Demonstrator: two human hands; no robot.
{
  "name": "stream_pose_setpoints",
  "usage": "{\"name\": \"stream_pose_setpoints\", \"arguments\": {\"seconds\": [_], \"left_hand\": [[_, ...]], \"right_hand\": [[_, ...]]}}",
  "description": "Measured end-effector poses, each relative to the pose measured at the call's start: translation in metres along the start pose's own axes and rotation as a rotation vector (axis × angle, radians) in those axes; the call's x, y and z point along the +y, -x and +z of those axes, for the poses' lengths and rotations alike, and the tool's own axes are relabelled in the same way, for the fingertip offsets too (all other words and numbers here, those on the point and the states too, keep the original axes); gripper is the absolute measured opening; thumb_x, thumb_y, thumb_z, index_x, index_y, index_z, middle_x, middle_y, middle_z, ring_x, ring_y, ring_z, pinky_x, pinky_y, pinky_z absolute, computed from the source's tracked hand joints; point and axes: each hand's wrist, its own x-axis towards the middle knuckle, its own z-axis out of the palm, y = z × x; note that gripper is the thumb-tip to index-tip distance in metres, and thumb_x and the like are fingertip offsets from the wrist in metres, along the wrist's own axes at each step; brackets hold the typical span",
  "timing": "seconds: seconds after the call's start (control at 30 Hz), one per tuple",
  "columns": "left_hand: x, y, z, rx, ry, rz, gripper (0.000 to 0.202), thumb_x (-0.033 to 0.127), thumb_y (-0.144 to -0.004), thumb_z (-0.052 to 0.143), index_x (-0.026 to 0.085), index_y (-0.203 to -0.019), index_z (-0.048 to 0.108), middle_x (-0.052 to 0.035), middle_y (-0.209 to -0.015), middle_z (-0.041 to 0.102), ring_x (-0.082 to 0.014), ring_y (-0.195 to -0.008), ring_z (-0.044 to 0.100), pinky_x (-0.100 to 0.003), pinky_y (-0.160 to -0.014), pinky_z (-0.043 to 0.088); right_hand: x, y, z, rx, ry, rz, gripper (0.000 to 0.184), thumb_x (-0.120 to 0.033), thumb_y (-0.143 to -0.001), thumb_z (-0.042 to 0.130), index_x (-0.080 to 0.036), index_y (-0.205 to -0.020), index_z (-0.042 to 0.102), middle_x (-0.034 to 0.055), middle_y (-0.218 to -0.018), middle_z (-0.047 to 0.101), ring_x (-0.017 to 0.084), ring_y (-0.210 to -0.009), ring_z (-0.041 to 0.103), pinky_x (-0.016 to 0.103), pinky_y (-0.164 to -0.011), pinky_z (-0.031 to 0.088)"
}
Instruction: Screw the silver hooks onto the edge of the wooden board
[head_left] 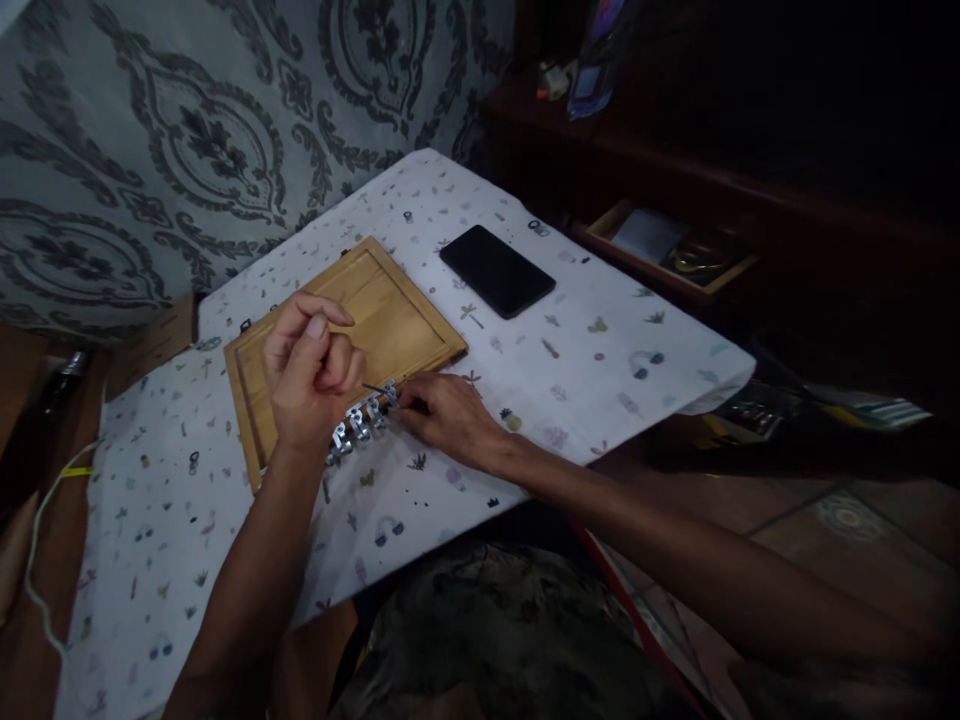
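While 1 thin dark rod [377, 389] is directed toward the near edge of 1 wooden board [409, 310], its other end is enclosed by the left hand [309, 362]. The fingers of that hand are curled tight around the rod, the thumb is laid against the forefinger, and the hand is raised over the board. The rod's grip end is mostly hidden by the fingers.

At the rod's tip, the right hand [454, 418] is brought close, with its thumb and forefinger bent together at the rightmost of the metal clips [358, 422]. Whether that clip is pinched or only touched cannot be told. At least 4 such clips are seen in a row along the board's near edge; an exact count is prevented by the hands.

The board is laid flat and askew on 1 table, by which a printed cloth [626, 405] is borne. A groove is seen near the board's border. Beyond the board, to the right and apart from it, 1 black phone [497, 270] is laid flat, its screen dark.

Past the table's far right side, 1 open drawer [645, 262] and 1 bottle [591, 88] are seen. At the left, 1 cardboard piece [154, 345] and 1 pale cable [34, 575] are found.
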Motion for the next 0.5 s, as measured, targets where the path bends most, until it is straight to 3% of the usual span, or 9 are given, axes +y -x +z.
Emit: {"name": "stream_pose_setpoints", "arguments": {"seconds": [0.17,0.5], "left_hand": [[-0.0006,0.0013,-0.0021,0.033,-0.013,0.01,0.024,0.032,-0.095,0.068,0.019,-0.075,0.063,0.0116,-0.045,0.015,-0.0034,-0.034,0.01,-0.016,-0.036,0.022],[-0.0028,-0.0015,-0.0068,-0.103,-0.019,0.064,0.018,0.033,-0.088,0.072,0.018,-0.081,0.068,0.0126,-0.043,0.02,-0.0027,-0.035,0.008,-0.015,-0.036,0.021]], "right_hand": [[-0.0009,-0.0003,-0.0005,-0.014,0.01,0.01,0.01,-0.018,-0.088,0.064,-0.018,-0.081,0.071,0.0022,-0.082,0.069,0.014,-0.073,0.055,0.028,-0.067,0.034],[-0.0023,0.0004,-0.0015,-0.021,0.012,0.024,0.007,-0.019,-0.089,0.066,-0.018,-0.084,0.072,0.0027,-0.085,0.072,0.014,-0.076,0.058,0.027,-0.069,0.034]]}}
